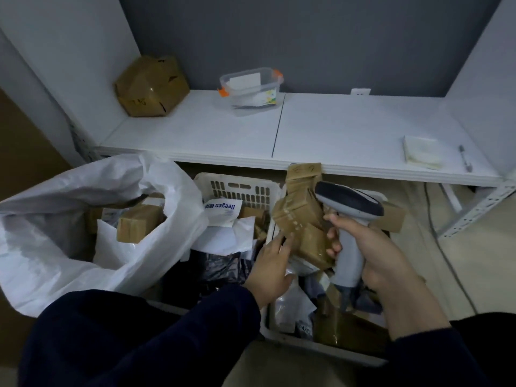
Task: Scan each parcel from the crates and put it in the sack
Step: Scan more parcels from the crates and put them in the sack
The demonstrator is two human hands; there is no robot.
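My right hand (pixel 374 252) grips the handle of a grey barcode scanner (pixel 349 208), its head pointing left over the right crate (pixel 282 335). My left hand (pixel 272 263) holds the lower left edge of a brown taped cardboard parcel (pixel 301 222) above that crate, just left of the scanner. The white sack (pixel 69 219) stands open at the left with several brown boxes (pixel 136 222) inside. A second white crate (pixel 240 188) sits between sack and right crate, holding white and dark mailers (pixel 223 210).
A white shelf (pixel 321 135) runs across above the crates, carrying a brown box (pixel 150 86), a clear plastic tub (pixel 251 89), a folded paper pad (pixel 421 152) and a pen (pixel 465 159). A metal rack leg (pixel 474 208) stands at the right.
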